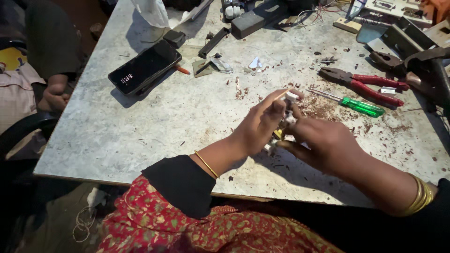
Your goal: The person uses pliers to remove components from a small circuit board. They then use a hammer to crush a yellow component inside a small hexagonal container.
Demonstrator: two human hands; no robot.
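Grey marbled tabletop (pixel 154 117), scuffed, with reddish-brown crumbs scattered over its right half. My left hand (pixel 262 122) and my right hand (pixel 323 143) meet above the middle of it, both closed on one small white plastic part (pixel 291 97). Left fingers pinch its top end, right fingers wrap the lower end; a bit of white shows below, between the palms. It's held up off the surface, not resting on it. Can't tell what the part is, mostly hidden by fingers.

Just right of the hands: green-handled screwdriver (pixel 358 105), lying flat. Beyond it, red-handled pliers (pixel 368 84). Black phone (pixel 144 68) lies face up, screen lit, well off to the left. Far edge: dark blocks, wires, metal scraps. Another person's hand (pixel 56 96) rests at the left edge.
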